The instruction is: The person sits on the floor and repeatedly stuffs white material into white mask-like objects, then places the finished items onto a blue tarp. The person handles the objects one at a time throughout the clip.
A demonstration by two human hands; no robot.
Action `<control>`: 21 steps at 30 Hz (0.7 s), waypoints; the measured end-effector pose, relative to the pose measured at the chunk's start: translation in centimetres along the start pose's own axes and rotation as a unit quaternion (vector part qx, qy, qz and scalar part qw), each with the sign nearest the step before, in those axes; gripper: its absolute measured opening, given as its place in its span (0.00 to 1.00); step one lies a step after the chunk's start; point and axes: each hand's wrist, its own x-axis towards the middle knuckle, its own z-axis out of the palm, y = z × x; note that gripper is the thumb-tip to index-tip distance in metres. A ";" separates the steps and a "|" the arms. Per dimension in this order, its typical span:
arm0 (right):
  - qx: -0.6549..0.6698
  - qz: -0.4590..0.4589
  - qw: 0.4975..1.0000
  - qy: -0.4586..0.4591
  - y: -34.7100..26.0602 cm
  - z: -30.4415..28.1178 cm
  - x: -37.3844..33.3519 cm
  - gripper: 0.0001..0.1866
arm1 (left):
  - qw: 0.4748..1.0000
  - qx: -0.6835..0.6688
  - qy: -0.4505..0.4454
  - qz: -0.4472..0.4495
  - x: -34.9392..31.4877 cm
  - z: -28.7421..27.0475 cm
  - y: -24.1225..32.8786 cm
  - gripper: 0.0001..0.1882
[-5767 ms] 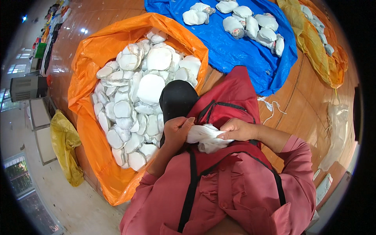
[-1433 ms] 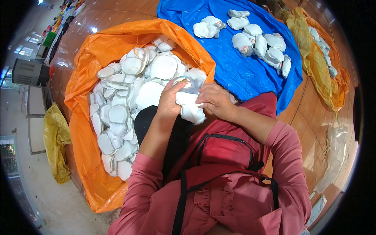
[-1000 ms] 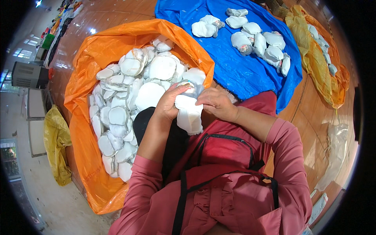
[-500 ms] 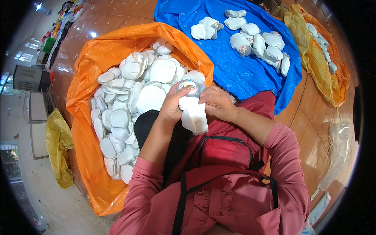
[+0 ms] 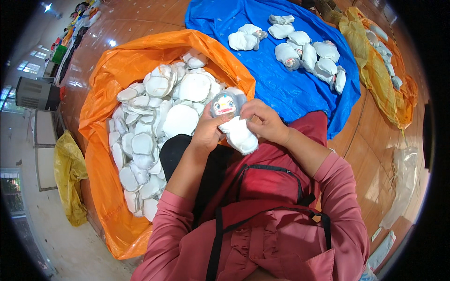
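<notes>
My left grip (image 5: 207, 131) holds a grey-headed plush toy (image 5: 234, 124); my right grip (image 5: 265, 121) pinches its white covering (image 5: 242, 140), near the orange sack (image 5: 108, 201).

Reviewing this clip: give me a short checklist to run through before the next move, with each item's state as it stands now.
1. Left hand has hold of the toy: ok, it grips the toy's left side.
2. Right hand is at the toy: ok, its fingers are at the right side.
3. Right fingertips pinch the white cloth firmly: cannot tell, the contact is too small.
4. Toy's face is exposed: ok, it shows above the white part.
5. A hand is free: not ok, both are at the toy.
6. Orange bag is open: ok, white pieces show inside.
</notes>
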 end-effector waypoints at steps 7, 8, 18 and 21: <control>0.441 0.322 0.838 -0.014 -0.1 -0.8 -0.4 0.13 | 0.989 -0.065 -0.093 0.092 -0.7 0.7 1.1 0.41; 0.447 0.314 0.837 -0.008 -0.2 -0.9 -0.4 0.13 | 0.987 -0.072 -0.105 0.095 -0.7 0.9 1.1 0.42; 0.461 0.257 0.845 -0.087 0.3 -0.7 -0.6 0.22 | 0.984 -0.020 -0.145 0.101 -1.2 1.3 0.5 0.47; 0.480 0.238 0.841 -0.079 0.5 0.1 -1.0 0.24 | 0.984 0.011 -0.134 0.117 -1.2 1.3 0.3 0.48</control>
